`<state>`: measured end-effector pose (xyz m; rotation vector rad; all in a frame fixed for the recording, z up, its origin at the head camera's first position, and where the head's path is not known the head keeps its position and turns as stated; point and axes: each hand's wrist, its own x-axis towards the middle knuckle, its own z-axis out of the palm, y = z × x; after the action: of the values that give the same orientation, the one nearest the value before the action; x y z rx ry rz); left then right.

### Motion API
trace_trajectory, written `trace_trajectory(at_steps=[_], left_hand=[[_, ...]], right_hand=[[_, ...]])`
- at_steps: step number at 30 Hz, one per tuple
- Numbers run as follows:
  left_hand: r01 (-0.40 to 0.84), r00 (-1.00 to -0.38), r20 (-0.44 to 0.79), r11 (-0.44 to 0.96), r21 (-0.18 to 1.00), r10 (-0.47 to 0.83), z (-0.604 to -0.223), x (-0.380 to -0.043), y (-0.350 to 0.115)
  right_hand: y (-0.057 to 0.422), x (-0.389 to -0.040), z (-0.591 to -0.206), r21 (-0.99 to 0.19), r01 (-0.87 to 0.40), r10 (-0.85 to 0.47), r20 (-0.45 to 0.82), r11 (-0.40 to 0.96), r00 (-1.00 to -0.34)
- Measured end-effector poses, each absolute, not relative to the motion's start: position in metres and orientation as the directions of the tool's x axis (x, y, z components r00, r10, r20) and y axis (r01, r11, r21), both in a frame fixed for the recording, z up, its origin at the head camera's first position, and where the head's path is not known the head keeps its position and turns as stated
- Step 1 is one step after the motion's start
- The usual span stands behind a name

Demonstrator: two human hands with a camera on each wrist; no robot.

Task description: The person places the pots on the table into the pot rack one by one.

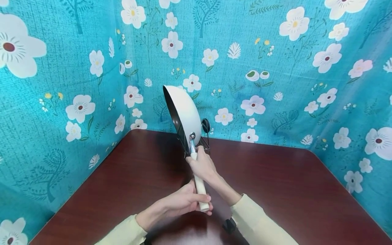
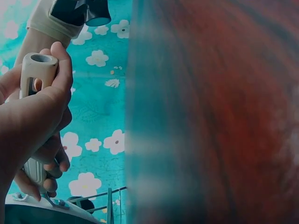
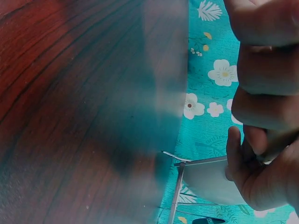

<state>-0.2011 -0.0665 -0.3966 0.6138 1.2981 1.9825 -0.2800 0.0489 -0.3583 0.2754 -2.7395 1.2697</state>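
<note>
item: white pan with dark interior, held on edge at the far middle of the dark wooden table, bowl facing left, empty so far as the inside shows. its pale handle runs back toward the person.

grips: left hand wrapped round the near end of the handle, fingers and thumb curled close about it; right hand closed round the handle further up, just below the metal joint. both hold firmly, no gap showing.

support: black wire rack directly behind and under the pan; from the head view it cannot be told whether the pan rim rests in the rack or hangs just clear.

step, judged: seating the pan upright at the rack. the next move calls for keeping the pan vertical and lined up between the wires, with both hands steady on the handle.

surround: teal floral cloth on the walls.
</note>
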Motion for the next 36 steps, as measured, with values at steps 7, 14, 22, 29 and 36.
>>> trace_trajectory(at_steps=[7, 14, 22, 29, 36], left_hand=[[-0.310, -0.639, -0.006, -0.250, 0.917, 0.770, -0.393, -0.204, -0.075], [-0.287, -0.657, -0.036, -0.205, 0.936, 0.753, -0.396, -0.206, -0.084], [-0.248, -0.686, -0.056, -0.161, 0.955, 0.725, -0.397, -0.207, -0.099], [-0.272, -0.699, -0.092, -0.145, 0.951, 0.709, -0.396, -0.205, -0.112], [-0.268, -0.705, -0.125, -0.100, 0.958, 0.698, -0.393, -0.203, -0.123]], right_hand=[[0.049, -0.278, -0.353, -0.732, -0.211, -0.166, 0.135, 0.648, -0.977], [0.058, -0.272, -0.356, -0.720, -0.267, -0.258, 0.126, 0.641, -0.958], [0.078, -0.266, -0.359, -0.693, -0.327, -0.344, 0.120, 0.642, -0.931], [0.095, -0.264, -0.363, -0.664, -0.367, -0.385, 0.128, 0.652, -0.914], [0.111, -0.265, -0.370, -0.533, -0.401, -0.353, 0.195, 0.745, -0.915]])
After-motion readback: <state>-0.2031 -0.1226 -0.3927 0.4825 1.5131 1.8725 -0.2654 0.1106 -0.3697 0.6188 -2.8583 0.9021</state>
